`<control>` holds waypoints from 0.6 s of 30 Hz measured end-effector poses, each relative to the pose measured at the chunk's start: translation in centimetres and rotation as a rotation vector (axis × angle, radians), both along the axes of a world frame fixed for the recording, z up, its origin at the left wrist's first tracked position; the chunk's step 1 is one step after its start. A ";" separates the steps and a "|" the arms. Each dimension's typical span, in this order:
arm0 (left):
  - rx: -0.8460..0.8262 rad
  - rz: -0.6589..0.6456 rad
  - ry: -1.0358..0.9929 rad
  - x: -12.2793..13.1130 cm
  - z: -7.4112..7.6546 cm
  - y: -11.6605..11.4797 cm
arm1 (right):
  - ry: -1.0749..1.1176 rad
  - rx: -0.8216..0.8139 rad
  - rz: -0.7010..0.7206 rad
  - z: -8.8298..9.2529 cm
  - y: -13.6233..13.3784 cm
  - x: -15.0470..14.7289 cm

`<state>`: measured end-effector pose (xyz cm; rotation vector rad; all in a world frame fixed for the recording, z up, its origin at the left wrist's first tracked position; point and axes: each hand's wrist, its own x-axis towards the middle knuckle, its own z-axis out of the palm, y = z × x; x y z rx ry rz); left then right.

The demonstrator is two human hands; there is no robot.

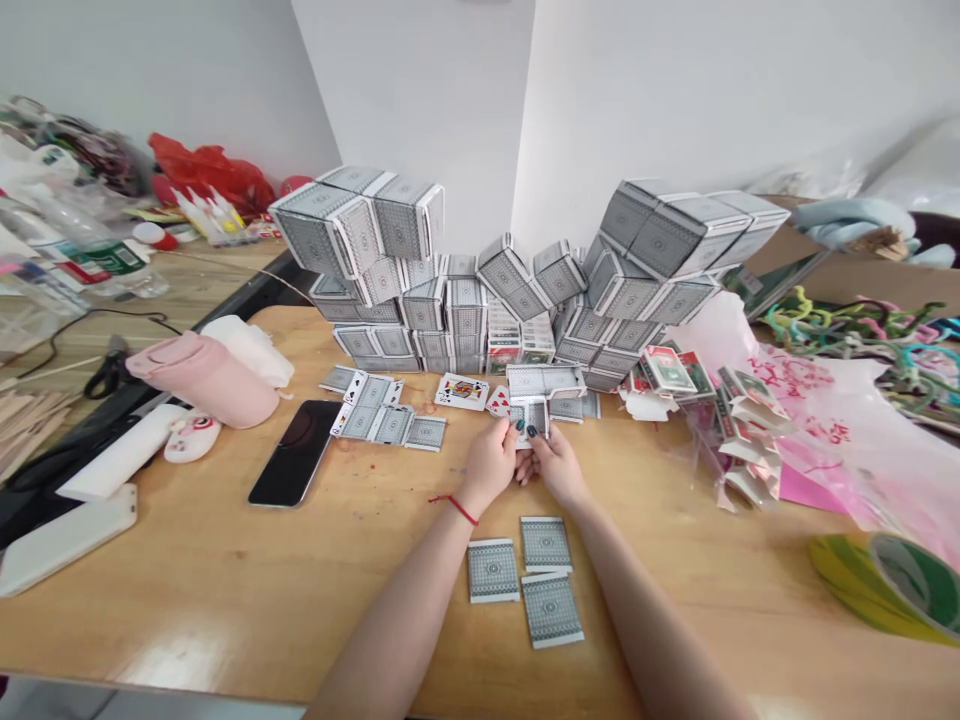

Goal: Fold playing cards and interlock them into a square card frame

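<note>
My left hand (491, 462) and my right hand (556, 462) meet at the middle of the wooden table (225, 580), both pinched on a small grey-backed card piece (531, 418). A red string circles my left wrist. Just beyond my fingers stands a low card structure (545, 381). Three face-down cards (525, 575) lie between my forearms. Behind everything rises a wall of folded card boxes (465, 290). Loose cards, some face up (463, 390), lie to the left.
A black phone (294, 452) and a pink bottle (204, 380) lie at the left. Pink plastic bags (817, 420) with card packs (667, 370) spread at the right. A tape roll (892, 585) sits near the right edge.
</note>
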<state>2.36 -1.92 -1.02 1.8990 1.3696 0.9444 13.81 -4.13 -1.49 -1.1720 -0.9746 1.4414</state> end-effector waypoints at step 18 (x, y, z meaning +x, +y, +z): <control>-0.050 0.177 -0.174 -0.3 -0.4 0.7 | -0.178 0.051 0.129 0.1 -0.6 -0.5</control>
